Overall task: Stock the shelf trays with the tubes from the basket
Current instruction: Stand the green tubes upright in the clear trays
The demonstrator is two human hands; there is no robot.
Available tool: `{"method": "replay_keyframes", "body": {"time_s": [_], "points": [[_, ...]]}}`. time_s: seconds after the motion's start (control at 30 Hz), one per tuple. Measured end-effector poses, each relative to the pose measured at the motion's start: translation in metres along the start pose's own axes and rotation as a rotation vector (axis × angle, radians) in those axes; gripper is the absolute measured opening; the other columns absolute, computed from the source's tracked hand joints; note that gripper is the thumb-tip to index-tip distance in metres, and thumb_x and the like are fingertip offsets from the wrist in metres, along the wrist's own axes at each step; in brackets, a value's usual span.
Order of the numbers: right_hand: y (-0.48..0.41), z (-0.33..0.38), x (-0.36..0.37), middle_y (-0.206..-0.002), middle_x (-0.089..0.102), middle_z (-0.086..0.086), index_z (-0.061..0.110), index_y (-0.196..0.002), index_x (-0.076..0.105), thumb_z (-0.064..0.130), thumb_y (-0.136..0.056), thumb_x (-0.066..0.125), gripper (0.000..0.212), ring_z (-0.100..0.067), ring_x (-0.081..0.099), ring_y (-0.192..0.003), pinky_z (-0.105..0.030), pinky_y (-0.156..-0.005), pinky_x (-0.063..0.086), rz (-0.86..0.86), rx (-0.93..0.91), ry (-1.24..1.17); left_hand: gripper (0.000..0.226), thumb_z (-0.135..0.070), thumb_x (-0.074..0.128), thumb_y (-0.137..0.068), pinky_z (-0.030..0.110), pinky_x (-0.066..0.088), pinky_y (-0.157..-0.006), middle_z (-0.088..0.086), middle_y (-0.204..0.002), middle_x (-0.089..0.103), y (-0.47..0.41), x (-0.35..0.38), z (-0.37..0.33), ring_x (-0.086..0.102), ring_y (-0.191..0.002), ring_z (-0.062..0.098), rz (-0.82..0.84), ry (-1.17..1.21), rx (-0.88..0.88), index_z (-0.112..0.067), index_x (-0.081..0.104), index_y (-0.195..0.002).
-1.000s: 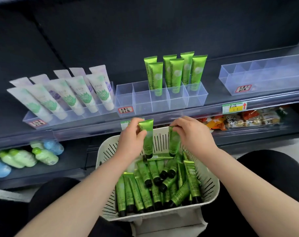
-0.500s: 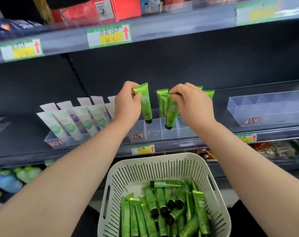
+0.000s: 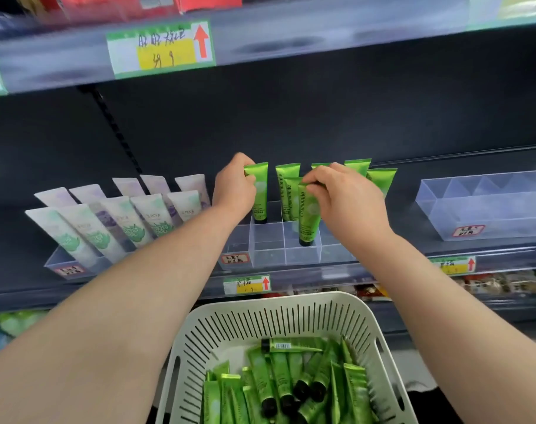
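Observation:
My left hand (image 3: 234,188) pinches the top of a green tube (image 3: 259,197), cap down, in a back-left cell of the clear divided tray (image 3: 269,255) on the shelf. My right hand (image 3: 340,194) pinches the top of a second green tube (image 3: 308,218), whose black cap sits low in a middle cell. Several more green tubes (image 3: 286,182) stand upright in the tray's back cells, partly hidden by my right hand. Below, a white slotted basket (image 3: 279,316) holds several green tubes (image 3: 285,381) lying loose.
A tray of white tubes (image 3: 122,221) stands on the left of the same shelf. A clear tray with no tubes (image 3: 487,206) sits at the right. An upper shelf edge with a price label (image 3: 161,48) overhangs; snack packets (image 3: 499,283) lie on the lower shelf.
Both hands have moved forward and down from above the tray, and the two tubes now stand lower, in the tray's cells. The view has come closer to the shelf.

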State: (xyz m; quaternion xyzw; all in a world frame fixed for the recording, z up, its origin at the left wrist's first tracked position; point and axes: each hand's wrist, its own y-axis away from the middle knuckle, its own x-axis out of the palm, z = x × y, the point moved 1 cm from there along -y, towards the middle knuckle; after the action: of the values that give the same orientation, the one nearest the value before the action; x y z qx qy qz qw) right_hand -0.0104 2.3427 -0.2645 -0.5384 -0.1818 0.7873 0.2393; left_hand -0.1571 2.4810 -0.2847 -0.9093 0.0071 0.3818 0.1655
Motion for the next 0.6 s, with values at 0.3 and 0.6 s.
{"method": "replay_keyframes", "body": {"time_s": [0.3,0.6], "points": [[-0.008,0.011,0.006,-0.095,0.064,0.006,0.026,-0.104,0.067,0.026,-0.097,0.051,0.018,-0.019,0.057,-0.091,-0.032,-0.063,0.047,-0.036,-0.016,0.002,0.026,-0.007,0.052,-0.094,0.029,0.043,-0.078,0.003,-0.111,0.060,-0.002,-0.002,0.007,0.056,-0.095,0.019,0.028,-0.044,0.019,-0.016,0.053,-0.118],[-0.046,0.043,0.014,-0.098,0.064,0.005,0.026,-0.106,0.066,0.024,-0.097,0.049,0.019,-0.020,0.056,-0.097,-0.036,-0.072,0.049,-0.086,-0.027,-0.045,0.034,-0.011,0.061,-0.090,0.038,0.047,-0.095,0.006,-0.124,0.054,0.044,-0.034,0.007,0.054,-0.113,0.023,0.081,-0.072,0.125,-0.014,0.053,-0.123]]}}
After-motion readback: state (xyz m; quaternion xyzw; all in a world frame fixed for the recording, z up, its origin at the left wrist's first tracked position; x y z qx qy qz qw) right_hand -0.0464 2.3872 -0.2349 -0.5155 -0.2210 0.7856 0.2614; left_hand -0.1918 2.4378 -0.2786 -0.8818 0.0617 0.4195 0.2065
